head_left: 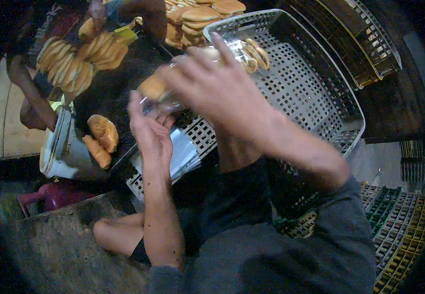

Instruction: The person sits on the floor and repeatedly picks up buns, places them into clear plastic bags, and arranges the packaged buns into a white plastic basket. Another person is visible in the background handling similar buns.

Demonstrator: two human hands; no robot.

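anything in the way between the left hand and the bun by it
Clear plastic film appears to lie between the left hand and the bun; nothing else visible does, though blur obscures contact.

The bun (152, 88) is golden-brown, the crate (291, 78) grey with a square-hole grid.

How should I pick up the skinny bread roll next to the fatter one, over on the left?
I'd pinch the skinny roll across its middle, coming from above. It's long and narrow, lying down with its top uncovered, and the fatter roll sits close along its upper side, leaving little finger room there.
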